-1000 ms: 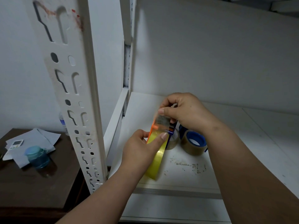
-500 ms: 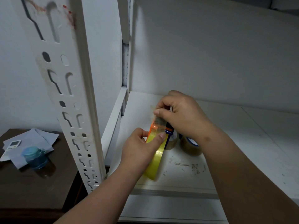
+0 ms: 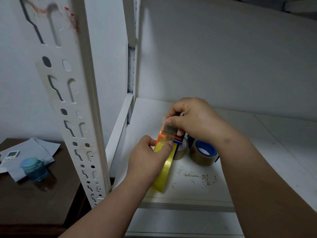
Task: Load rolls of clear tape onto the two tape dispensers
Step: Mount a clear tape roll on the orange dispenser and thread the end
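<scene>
My left hand [image 3: 147,157] grips a yellowish roll of clear tape [image 3: 163,174] that sits in an orange and blue dispenser [image 3: 173,140], held above the white shelf [image 3: 197,184]. My right hand [image 3: 193,119] pinches the loose end of the tape [image 3: 169,129] over the dispenser's top. Behind them, a second tape roll on a blue dispenser [image 3: 203,154] stands on the shelf. Another clear roll [image 3: 181,151] shows partly behind the held dispenser.
A white slotted shelf post [image 3: 72,107] stands close on the left. Beyond it is a dark wooden table [image 3: 34,200] with papers [image 3: 39,148], a small remote [image 3: 10,156] and a blue-lidded jar [image 3: 34,169]. The shelf's front edge [image 3: 185,203] lies below my hands.
My right hand has lifted slightly, drawing the tape end up from the dispenser. The blue roll behind is more exposed than half a second ago. My left hand has held still.
</scene>
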Available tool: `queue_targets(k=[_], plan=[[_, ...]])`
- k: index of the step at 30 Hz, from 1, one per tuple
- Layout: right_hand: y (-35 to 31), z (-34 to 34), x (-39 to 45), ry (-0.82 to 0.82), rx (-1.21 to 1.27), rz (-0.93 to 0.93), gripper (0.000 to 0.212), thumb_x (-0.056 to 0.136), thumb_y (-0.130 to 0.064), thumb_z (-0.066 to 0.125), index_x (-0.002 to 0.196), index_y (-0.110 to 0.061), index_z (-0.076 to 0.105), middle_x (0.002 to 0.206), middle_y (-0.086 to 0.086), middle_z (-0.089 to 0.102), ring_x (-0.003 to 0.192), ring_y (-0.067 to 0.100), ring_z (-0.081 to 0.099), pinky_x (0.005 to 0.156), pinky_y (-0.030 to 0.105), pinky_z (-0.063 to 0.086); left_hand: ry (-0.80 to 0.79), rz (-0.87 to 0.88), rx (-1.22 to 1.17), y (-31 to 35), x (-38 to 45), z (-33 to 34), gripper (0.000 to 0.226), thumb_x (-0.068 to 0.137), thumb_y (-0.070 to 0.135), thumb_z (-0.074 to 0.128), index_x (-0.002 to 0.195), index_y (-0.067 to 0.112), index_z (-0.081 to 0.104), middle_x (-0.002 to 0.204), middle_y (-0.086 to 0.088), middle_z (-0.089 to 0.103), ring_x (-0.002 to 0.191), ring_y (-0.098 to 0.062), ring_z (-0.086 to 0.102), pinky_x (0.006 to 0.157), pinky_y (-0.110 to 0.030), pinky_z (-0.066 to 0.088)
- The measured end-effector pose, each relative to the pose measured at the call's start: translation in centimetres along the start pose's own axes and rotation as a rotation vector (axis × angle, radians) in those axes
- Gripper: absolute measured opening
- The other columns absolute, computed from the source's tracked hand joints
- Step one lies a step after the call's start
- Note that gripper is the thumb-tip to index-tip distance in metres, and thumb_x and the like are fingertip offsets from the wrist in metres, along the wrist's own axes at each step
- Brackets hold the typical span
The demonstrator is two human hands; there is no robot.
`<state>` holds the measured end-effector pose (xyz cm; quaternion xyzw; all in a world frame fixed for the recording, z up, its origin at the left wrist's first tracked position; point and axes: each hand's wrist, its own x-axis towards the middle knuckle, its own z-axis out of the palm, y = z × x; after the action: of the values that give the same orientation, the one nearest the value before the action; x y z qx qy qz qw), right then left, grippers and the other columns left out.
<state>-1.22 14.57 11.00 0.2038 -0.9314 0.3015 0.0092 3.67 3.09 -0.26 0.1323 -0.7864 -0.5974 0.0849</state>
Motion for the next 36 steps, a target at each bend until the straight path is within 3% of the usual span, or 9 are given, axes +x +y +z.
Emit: queue_targets(k=[4,8,14,19,27,31,36], plan=[[1.2,0.2,-0.2,0.102,-0.019,-0.033,0.01,0.084,-0.019,0.07,0.075,-0.021,0.069,0.083,-0.006,0.057,0.05,0.004,0.055,0.054,0.021,0.048,0.019,-0.023,-0.009,0.2,0.2,0.2,0.044,0.075,0.053,0.072,0.074,0.016,0.048,0.062,0.004,0.05,0.057,-0.016,0.05,0.053,-0.029,0.037],[2.1,0.4,-1.0,0.167,0.017,-0.09,0.012,0.084,-0.017,0.07,0.073,-0.021,0.068,0.078,-0.008,0.057,0.057,-0.004,0.054,0.06,0.018,0.042,0.004,-0.046,0.006,0.5,0.3,0.3,0.045,0.071,0.053,0.075,0.076,0.017,0.049,0.062,0.006,0.054,0.059,-0.015,0.055,0.053,-0.028,0.039],[2.7,-0.1,-2.6,0.18,0.209,0.038,0.01,0.084,-0.018,0.07,0.074,-0.02,0.068,0.069,-0.006,0.062,0.054,0.006,0.055,0.06,0.028,0.051,-0.04,-0.087,0.048,0.5,0.7,-0.1,0.051,0.063,0.058,0.079,0.081,0.019,0.05,0.078,0.001,0.063,0.072,-0.017,0.061,0.058,-0.03,0.044],[2.6,-0.1,-3.2,0.193,0.224,0.083,0.013,0.087,-0.019,0.067,0.074,-0.022,0.067,0.072,-0.007,0.063,0.064,0.006,0.056,0.062,0.022,0.046,-0.053,-0.093,0.065,0.7,0.6,-0.3,0.054,0.061,0.062,0.078,0.082,0.019,0.052,0.078,0.002,0.062,0.072,-0.015,0.061,0.057,-0.028,0.041],[1.7,1.3,-2.4,0.221,0.12,0.06,0.016,0.09,-0.025,0.061,0.074,-0.025,0.059,0.07,-0.004,0.06,0.064,0.012,0.055,0.059,0.027,0.044,-0.048,-0.033,-0.012,-0.1,-0.1,-0.8,0.033,0.078,0.046,0.07,0.076,0.019,0.052,0.07,0.001,0.055,0.063,-0.015,0.054,0.057,-0.029,0.041],[1.3,1.6,-2.5,0.237,0.026,0.031,0.014,0.091,-0.026,0.058,0.077,-0.024,0.06,0.069,-0.005,0.059,0.063,0.008,0.054,0.056,0.025,0.04,-0.05,-0.038,0.013,-0.1,0.2,-0.8,0.035,0.075,0.049,0.071,0.076,0.022,0.05,0.073,0.002,0.058,0.067,-0.016,0.058,0.058,-0.028,0.042],[1.9,1.1,-3.0,0.276,-0.004,0.052,0.011,0.09,-0.026,0.059,0.081,-0.02,0.063,0.071,-0.006,0.061,0.065,0.01,0.055,0.06,0.029,0.045,-0.038,-0.022,0.036,-0.2,0.2,-0.6,0.038,0.074,0.054,0.071,0.078,0.022,0.05,0.072,0.004,0.058,0.066,-0.013,0.057,0.055,-0.026,0.038]])
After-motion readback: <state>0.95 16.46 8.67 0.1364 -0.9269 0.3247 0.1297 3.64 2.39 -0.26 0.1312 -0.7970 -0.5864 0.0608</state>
